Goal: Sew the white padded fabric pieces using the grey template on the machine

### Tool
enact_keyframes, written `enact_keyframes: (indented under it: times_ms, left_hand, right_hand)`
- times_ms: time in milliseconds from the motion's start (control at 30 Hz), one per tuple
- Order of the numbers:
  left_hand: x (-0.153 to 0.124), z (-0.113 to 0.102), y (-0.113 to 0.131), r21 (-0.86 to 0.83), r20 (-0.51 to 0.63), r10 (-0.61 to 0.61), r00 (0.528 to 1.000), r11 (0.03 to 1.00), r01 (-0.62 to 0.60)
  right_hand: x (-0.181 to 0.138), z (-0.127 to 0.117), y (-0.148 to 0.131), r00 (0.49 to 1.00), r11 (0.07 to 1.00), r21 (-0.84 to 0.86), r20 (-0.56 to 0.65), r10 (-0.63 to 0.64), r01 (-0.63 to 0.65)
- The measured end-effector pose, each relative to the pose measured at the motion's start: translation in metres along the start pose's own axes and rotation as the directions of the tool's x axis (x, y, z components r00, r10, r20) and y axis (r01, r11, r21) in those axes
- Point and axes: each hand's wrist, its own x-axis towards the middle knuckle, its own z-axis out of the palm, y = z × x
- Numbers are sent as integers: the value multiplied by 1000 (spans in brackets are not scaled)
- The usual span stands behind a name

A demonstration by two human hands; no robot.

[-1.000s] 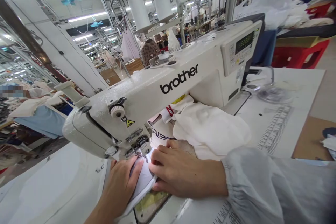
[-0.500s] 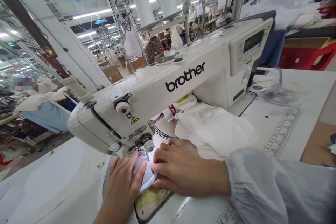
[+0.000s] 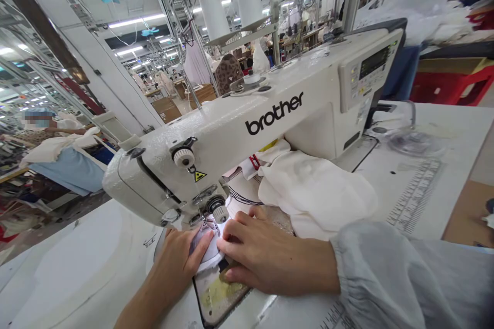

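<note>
A small white fabric piece point(image 3: 209, 253) with a curved edge lies under the needle area point(image 3: 204, 222) of a white sewing machine point(image 3: 270, 118) marked "brother". My left hand point(image 3: 181, 254) rests on its left side, thumb and fingers apart and lying flat on the cloth close to the presser foot. At the right edge, my right hand point(image 3: 262, 252) touches the cloth with its index fingertip; its fingers are bent and its thumb sits apart, lower down, on the worn machine bed plate point(image 3: 216, 293). The fabric's underside and the exact needle point are hidden.
Loose cream cloth point(image 3: 312, 190) is bunched under the machine arm, behind my right hand. A ruler scale point(image 3: 415, 193) marks the table, and a clear round object point(image 3: 415, 141) lies farther back. Thread cones point(image 3: 214, 15) stand above. A person point(image 3: 38, 121) sits at far left.
The fabric piece has turned slightly and shifted left. My left hand has moved a little left with it; my right thumb has come away from the cloth's edge.
</note>
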Motion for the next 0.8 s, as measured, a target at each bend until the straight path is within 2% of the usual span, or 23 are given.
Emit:
enact_keyframes:
  times_ms: [67, 167, 267, 400, 800]
  left_hand:
    - [-3, 2, -2, 1, -46, 7, 999, 1000, -7]
    - [-12, 6, 0, -8, -186, 16, 982, 1000, -18]
    - [-19, 7, 6, -92, -289, 65, 955, 991, -95]
    - [-22, 4, 10, -175, -273, 113, 955, 971, -165]
    - [-21, 4, 1, -128, -255, 68, 964, 986, -103]
  right_hand:
    - [-1, 1, 0, 1000, 1000, 7, -17, 2, -1]
    - [-2, 0, 1, 1000, 1000, 0, -17, -7, 7]
    - [-2, -2, 0, 1000, 1000, -4, 3, -7, 7]
    - [-1, -3, -1, 1000, 1000, -2, 14, 17, -17]
    - [-1, 0, 0, 1000, 999, -32, 14, 23, -23]
